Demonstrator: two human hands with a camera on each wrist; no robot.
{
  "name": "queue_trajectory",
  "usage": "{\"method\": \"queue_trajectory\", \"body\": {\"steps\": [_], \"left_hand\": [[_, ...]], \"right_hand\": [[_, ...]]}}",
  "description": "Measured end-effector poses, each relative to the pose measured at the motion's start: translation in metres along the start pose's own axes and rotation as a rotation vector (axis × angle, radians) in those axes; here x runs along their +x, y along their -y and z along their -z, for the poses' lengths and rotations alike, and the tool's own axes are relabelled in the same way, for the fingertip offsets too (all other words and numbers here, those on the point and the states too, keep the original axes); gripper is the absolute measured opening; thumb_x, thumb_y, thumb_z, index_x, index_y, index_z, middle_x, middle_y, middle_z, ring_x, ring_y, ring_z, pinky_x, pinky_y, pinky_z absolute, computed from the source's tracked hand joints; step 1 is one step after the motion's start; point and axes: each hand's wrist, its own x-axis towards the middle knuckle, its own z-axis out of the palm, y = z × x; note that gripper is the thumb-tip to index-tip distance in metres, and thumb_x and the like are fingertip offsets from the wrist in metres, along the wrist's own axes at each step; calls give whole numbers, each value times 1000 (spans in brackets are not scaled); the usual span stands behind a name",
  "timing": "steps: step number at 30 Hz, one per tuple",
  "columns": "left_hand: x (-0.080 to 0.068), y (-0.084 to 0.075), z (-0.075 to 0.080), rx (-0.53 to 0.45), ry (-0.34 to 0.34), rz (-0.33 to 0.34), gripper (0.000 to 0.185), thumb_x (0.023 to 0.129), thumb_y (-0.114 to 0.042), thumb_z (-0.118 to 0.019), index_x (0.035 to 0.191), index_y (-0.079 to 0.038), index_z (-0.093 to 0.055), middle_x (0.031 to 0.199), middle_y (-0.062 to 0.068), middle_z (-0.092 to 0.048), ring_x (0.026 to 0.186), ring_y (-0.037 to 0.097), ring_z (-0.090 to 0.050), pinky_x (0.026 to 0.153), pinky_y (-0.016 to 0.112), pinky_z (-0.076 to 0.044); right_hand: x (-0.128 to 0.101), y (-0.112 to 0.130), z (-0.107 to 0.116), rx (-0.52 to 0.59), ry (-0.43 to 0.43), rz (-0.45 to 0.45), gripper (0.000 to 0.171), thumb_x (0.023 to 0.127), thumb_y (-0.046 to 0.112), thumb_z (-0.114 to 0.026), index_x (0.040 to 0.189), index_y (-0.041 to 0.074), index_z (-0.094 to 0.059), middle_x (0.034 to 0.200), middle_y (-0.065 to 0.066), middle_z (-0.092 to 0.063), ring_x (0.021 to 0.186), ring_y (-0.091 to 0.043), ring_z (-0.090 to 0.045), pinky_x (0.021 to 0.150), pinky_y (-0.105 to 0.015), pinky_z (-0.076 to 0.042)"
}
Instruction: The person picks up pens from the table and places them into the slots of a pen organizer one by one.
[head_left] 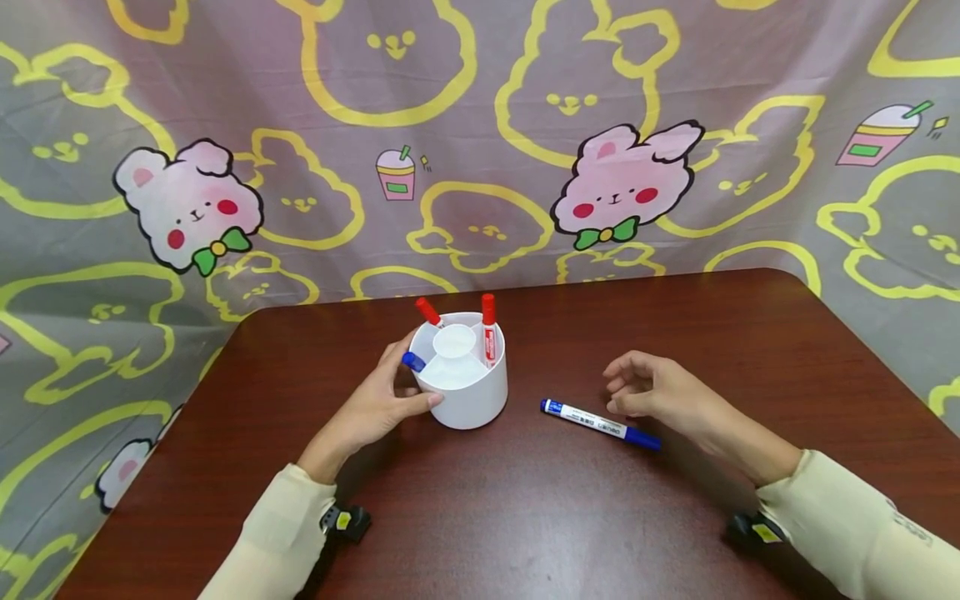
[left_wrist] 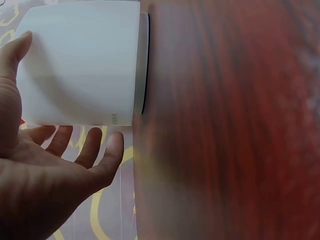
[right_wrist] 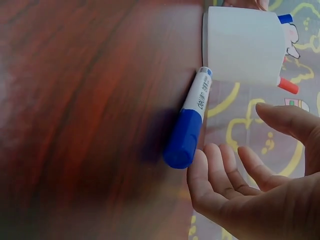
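A white round pen holder point(head_left: 468, 404) with compartments stands upright on the table. My left hand point(head_left: 381, 400) holds it from the left, thumb on the front wall and fingers around the far side, as the left wrist view also shows. Inside the holder are two red-capped markers, one at the back left point(head_left: 428, 312) and one at the right point(head_left: 489, 329), plus a blue-capped marker point(head_left: 413, 362) at the left. A blue whiteboard marker point(head_left: 600, 423) lies on the table to the right. Just beyond its capped end hovers my right hand point(head_left: 660, 387), fingers loosely bent, holding nothing.
The dark brown wooden table point(head_left: 480, 517) has a glossy top and a rounded far right corner. Behind it hangs a cloth point(head_left: 480, 100) printed with yellow outlines and cartoon rabbits.
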Motion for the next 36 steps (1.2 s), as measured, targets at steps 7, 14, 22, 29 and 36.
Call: {"method": "queue_trajectory", "body": {"steps": [7, 14, 22, 29, 36], "left_hand": [[-1, -2, 0, 7, 3, 19, 94, 90, -17, -84, 165, -19, -27, 160, 15, -29, 129, 37, -52, 103, 41, -53], [-1, -6, 1, -21, 24, 30, 95, 91, -16, -83, 163, -16, -22, 156, 16, -40, 126, 38, -55, 100, 38, -54], [-2, -7, 1, -28, 32, 52, 92, 91, -16, -83, 161, -16, -22, 152, 19, -42, 117, 37, -63, 95, 36, -56], [-2, -5, 1, -23, 28, 49, 93, 91, -16, -83, 161, -16, -22, 153, 19, -41, 117, 36, -63, 96, 36, -56], [-2, -5, 2, -20, 30, 57, 93, 91, -18, -83, 161, -18, -22, 154, 18, -41, 117, 36, -63, 96, 38, -56]], "right_hand": [[-9, -5, -2, -8, 10, -10, 40, 94, 1, -68, 130, -9, -54, 115, -19, -63, 99, -22, -68, 83, -24, -59], [-12, -10, -6, -122, -38, 37, 34, 88, 2, -74, 119, -6, -61, 109, -15, -67, 96, -20, -63, 79, -21, -54], [-13, -13, -11, -141, -48, 72, 35, 83, -2, -77, 115, -5, -63, 107, -14, -66, 95, -19, -62, 77, -22, -53], [-11, -13, -18, -179, -52, 68, 36, 77, -5, -78, 110, -3, -63, 100, -12, -64, 88, -19, -59, 68, -24, -50], [-9, -13, -20, -212, -47, 73, 34, 76, -7, -78, 107, -2, -64, 94, -9, -63, 84, -19, -57, 63, -24, -48]]}}
